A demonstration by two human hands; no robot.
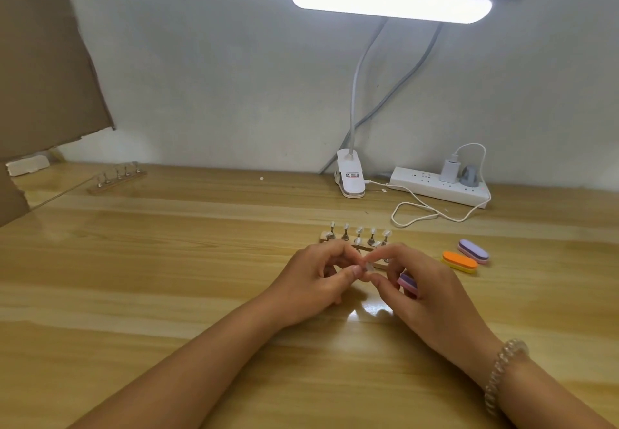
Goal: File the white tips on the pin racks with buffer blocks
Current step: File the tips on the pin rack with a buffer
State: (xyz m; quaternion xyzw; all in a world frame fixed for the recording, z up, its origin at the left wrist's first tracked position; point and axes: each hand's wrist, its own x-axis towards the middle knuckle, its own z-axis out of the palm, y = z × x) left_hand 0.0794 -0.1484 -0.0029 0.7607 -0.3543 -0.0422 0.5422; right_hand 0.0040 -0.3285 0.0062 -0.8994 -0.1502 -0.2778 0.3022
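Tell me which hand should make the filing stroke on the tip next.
Right. The right hand holds a purple buffer block beside the white tip, which the left hand pinches steady.

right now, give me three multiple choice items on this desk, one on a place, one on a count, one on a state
1. The orange buffer block lies:
A at the far left
B on the table, right of the right hand
C in a drawer

2. Buffer blocks lying loose on the table:
A one
B four
C two

3. The left hand:
A pinches a white tip
B lies flat
C is out of view

Key:
1 B, it sits on the wood to the right of the right hand.
2 C, the orange one and a purple buffer block.
3 A, its thumb and forefinger close on the tip.
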